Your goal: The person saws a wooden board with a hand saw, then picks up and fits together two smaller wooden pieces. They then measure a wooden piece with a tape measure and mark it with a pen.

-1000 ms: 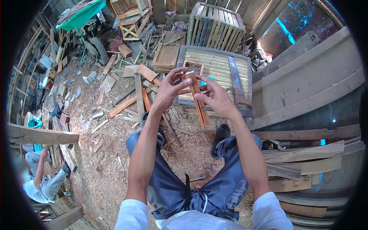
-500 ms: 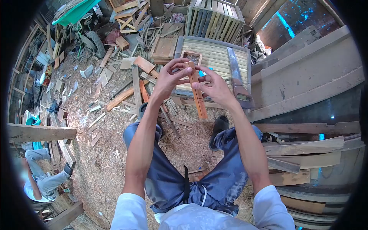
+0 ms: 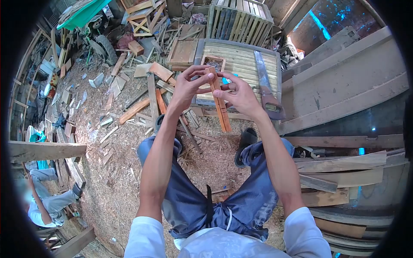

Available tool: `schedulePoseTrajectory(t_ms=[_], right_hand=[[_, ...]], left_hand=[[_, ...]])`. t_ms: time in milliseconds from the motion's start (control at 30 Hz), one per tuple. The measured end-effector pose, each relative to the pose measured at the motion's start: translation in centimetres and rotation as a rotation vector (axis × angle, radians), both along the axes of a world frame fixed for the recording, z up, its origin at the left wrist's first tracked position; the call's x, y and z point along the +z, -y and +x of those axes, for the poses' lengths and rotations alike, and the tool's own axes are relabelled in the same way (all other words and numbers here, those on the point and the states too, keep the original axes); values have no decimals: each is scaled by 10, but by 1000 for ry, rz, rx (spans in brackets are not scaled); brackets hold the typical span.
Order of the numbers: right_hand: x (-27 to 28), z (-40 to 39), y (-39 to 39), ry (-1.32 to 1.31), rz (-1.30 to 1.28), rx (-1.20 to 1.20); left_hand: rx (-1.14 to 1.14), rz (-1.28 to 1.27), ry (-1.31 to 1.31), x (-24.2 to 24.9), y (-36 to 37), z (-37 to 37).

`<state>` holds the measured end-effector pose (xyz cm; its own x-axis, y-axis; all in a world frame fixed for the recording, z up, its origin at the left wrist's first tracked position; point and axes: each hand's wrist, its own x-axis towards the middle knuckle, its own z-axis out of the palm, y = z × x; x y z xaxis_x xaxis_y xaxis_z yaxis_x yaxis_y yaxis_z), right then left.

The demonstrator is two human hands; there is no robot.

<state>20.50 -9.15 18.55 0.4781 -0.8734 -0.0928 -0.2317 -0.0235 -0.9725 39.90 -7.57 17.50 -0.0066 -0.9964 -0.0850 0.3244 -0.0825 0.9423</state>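
Note:
Between both hands I hold a narrow reddish-brown wooden strip (image 3: 221, 112), tilted lengthwise, with dark lines across its lower half. My left hand (image 3: 192, 86) is closed on its upper end, thumb along the near side. Lower down, my right hand (image 3: 240, 96) pinches it from the right with thumb and fingers. Behind the hands stands a low slatted table (image 3: 241, 56) bearing a handsaw (image 3: 266, 81) on its right side. A small wooden box (image 3: 214, 62) with small bits inside sits just beyond my fingertips. Part of a bright blue item (image 3: 230, 78) shows behind my right fingers.
Wood offcuts (image 3: 133, 109) litter the sawdust-covered floor on the left. A slatted crate (image 3: 241, 23) stands behind the table. Large boards (image 3: 344, 86) lean on the right, above stacked planks (image 3: 344, 170). Another person (image 3: 47, 193) sits at far left, near a beam (image 3: 47, 149).
The hands and wooden strip stay almost in place, with only a slight shift left. The view has moved a little. At far left, the other person's arm has shifted.

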Motion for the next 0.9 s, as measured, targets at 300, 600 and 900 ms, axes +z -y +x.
schedulePoseTrajectory(t_ms=[300,600,900], right_hand=[[3,2,-2,64,80,-12],[2,4,-3,61,86,-31],[-1,3,-2,75,16,-22]], left_hand=[[-1,-17,13,1,-1,0],[9,-17,34,-2,1,2],[-3,-56,44,1,-1,1]])
